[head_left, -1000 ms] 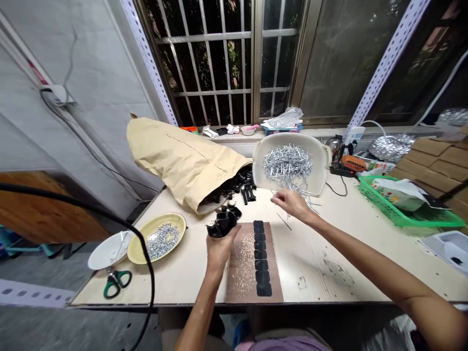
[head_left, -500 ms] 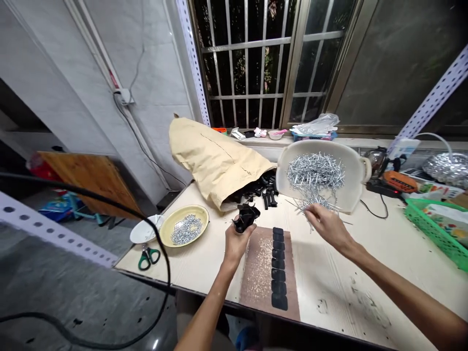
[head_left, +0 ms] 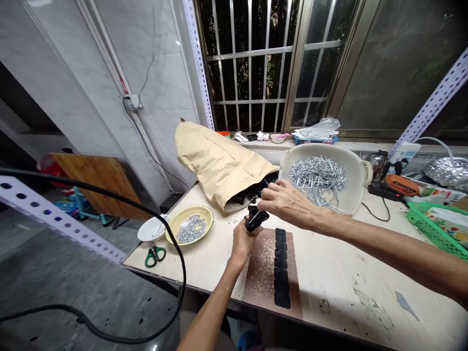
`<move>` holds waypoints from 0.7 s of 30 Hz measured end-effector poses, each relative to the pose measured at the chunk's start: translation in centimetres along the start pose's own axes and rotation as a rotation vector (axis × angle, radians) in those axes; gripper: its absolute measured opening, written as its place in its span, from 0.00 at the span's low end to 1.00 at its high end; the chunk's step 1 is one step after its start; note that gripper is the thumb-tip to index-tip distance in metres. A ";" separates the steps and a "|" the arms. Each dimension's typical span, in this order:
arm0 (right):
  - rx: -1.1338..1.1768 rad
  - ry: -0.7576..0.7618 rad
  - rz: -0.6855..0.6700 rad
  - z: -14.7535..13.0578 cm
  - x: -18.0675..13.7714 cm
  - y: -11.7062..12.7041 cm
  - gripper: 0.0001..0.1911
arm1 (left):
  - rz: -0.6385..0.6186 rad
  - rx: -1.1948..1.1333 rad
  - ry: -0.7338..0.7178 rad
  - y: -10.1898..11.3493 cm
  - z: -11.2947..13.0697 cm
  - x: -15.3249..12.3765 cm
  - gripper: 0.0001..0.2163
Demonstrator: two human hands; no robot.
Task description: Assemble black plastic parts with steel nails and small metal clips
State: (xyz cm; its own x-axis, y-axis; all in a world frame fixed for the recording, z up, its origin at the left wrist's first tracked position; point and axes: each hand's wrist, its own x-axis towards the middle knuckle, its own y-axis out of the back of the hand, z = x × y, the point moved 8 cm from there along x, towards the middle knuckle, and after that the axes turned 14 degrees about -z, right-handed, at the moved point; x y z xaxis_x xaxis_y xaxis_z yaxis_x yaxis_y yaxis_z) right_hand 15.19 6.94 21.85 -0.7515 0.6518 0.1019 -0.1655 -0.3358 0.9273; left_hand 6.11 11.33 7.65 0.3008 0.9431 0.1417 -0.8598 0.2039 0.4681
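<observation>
My left hand (head_left: 242, 243) is closed around a black plastic part (head_left: 254, 220), held up over the table. Just above that part, my right hand (head_left: 280, 199) is closed in a pinch on a thin metal pin (head_left: 257, 214), whose end points down at the black part. Behind my right forearm, a pale scoop-shaped tray (head_left: 356, 195) holds a heap of similar long shiny pins (head_left: 317, 175). More black parts (head_left: 243, 196) spill from the mouth of a brown paper sack (head_left: 219, 161), partly hidden by my right hand.
A row of black pads (head_left: 281, 275) lies on a brown board (head_left: 258, 292) at the front edge. To the left are a yellow bowl (head_left: 208, 228) of small metal pieces, a white bowl (head_left: 146, 234) and green-handled scissors (head_left: 155, 254). A green basket (head_left: 427, 224) stands right; a black cable (head_left: 183, 273) hangs at left.
My right hand has moved left from the heap of pins to the black part, bringing a pin. My left hand still holds the part. The view has shifted slightly.
</observation>
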 end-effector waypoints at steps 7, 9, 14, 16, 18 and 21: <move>0.200 0.061 -0.053 0.3 1.8 0.6 0.12 | 0.029 -0.104 0.016 0.0 0.1 0.3 0.08; 0.453 -0.110 0.075 2.9 0.9 0.2 0.20 | 0.024 -0.266 0.095 0.3 -0.7 0.1 0.09; 1.482 -0.410 0.061 4.1 -1.0 -9.8 0.24 | -0.011 -0.504 0.087 0.8 -0.2 -0.2 0.16; 1.842 -0.340 -0.007 1.1 -0.4 -12.9 0.25 | -0.049 -0.531 0.022 0.5 1.2 -0.3 0.18; 2.038 -0.324 0.094 -0.7 0.0 -13.8 0.24 | -0.051 -0.530 -0.011 0.2 2.5 -0.4 0.19; 2.019 -0.398 0.378 -0.8 -0.7 -12.6 0.20 | -0.020 -0.468 -0.069 0.3 4.0 -0.5 0.17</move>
State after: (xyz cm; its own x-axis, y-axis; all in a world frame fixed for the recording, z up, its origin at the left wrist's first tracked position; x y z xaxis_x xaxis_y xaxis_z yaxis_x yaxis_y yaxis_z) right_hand 17.24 10.19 9.79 -0.3823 0.9140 0.1355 0.8993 0.4018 -0.1728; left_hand 7.35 9.82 11.20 0.3326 0.9212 0.2016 -0.9422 0.3337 0.0297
